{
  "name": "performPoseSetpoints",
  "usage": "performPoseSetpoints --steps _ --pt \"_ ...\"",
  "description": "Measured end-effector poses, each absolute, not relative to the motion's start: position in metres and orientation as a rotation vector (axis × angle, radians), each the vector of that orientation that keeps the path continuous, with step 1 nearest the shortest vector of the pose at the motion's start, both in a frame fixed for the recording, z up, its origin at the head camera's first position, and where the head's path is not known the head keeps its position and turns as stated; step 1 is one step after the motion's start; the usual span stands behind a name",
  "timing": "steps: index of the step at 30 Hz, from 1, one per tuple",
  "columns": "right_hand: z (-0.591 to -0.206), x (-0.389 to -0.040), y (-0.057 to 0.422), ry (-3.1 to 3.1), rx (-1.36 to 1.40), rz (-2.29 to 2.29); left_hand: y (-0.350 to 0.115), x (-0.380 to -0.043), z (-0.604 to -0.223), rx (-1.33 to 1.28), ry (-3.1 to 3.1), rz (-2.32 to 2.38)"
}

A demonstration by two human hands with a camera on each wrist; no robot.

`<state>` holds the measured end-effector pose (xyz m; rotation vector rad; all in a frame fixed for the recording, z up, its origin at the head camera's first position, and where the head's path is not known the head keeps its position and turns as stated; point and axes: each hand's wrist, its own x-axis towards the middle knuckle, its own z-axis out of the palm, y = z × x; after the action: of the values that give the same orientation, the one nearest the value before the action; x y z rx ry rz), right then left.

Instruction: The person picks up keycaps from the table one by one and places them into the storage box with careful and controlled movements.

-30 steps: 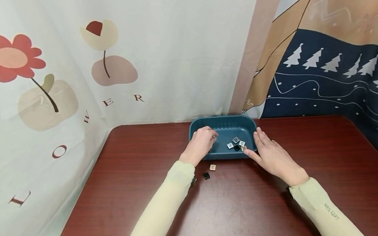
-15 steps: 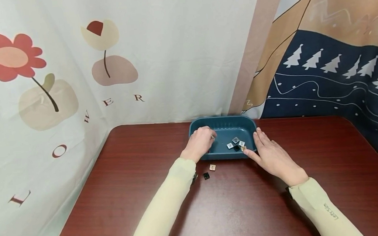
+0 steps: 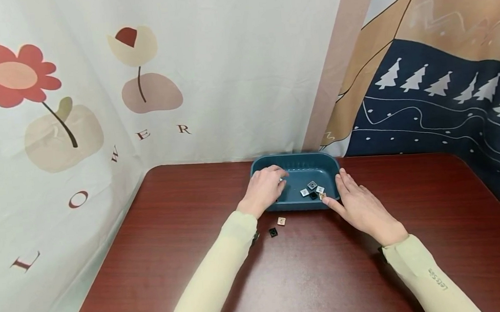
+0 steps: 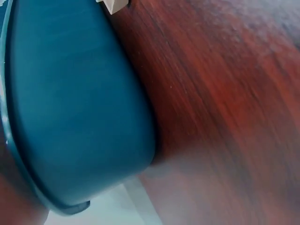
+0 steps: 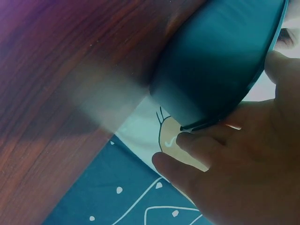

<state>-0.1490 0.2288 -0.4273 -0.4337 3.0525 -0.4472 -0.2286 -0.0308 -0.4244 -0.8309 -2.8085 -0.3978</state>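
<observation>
A blue-green plastic basin [image 3: 304, 205] stands at the table's back edge. Inside it, toward the right, lie several small square keycaps [image 3: 312, 185], white, grey, black and tan. My left hand [image 3: 264, 186] hangs over the basin's left end, its thumb and fingertips slightly parted; a small pale bit shows near them. Straight fingers of my right hand [image 3: 364, 208] rest along the basin's right end, its thumb at the front rim. Before the basin lie a beige keycap [image 3: 281, 221] and a black keycap [image 3: 273, 232].
The reddish-brown wooden table [image 3: 430, 200] extends to both sides and toward me. Behind it hang a white flower-print cloth [image 3: 226, 79] and a dark blue cloth [image 3: 440, 106] with printed trees, close to the basin's back wall.
My left thumb and fingertips, earlier close together around a small pale piece, have moved apart. My right hand, the basin and the two keycaps on the table stay put.
</observation>
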Motion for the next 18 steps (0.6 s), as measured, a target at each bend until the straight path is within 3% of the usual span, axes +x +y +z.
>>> performPoseSetpoints --steps 18 --pt "-0.429 -0.150 0.230 3.042 -0.447 -0.463 -0.049 -0.202 -0.413 -0.915 -2.574 -0.466"
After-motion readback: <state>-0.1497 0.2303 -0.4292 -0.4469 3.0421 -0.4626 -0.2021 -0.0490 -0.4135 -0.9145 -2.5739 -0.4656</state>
